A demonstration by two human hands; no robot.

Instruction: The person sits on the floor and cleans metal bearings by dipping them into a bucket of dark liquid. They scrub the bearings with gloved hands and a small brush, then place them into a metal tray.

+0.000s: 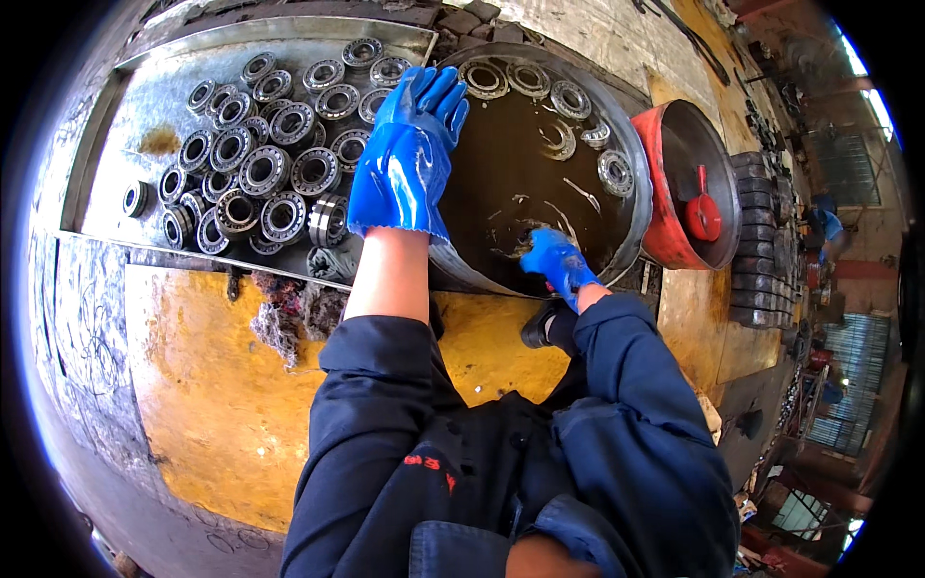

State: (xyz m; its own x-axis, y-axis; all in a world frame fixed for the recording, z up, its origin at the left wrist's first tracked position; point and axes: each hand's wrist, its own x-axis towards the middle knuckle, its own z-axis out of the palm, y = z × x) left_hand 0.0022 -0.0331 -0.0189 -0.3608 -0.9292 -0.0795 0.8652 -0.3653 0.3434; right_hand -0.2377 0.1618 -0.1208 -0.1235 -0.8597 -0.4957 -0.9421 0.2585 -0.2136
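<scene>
Steel, the flat tray (145, 116) on your left carries a heap of ring bearings (260, 164); beside it a round basin (631, 207) holds dark liquid (511, 173) with more bearings (568, 101) along its far rim. Next right sits a red tub (650, 183). Your left hand (405, 154), blue-gloved, lies open and flat on the basin's near edge, holding nothing. Your right hand (557, 258), also gloved, is dipped in the liquid, fingers curled; what it grips I cannot tell.
</scene>
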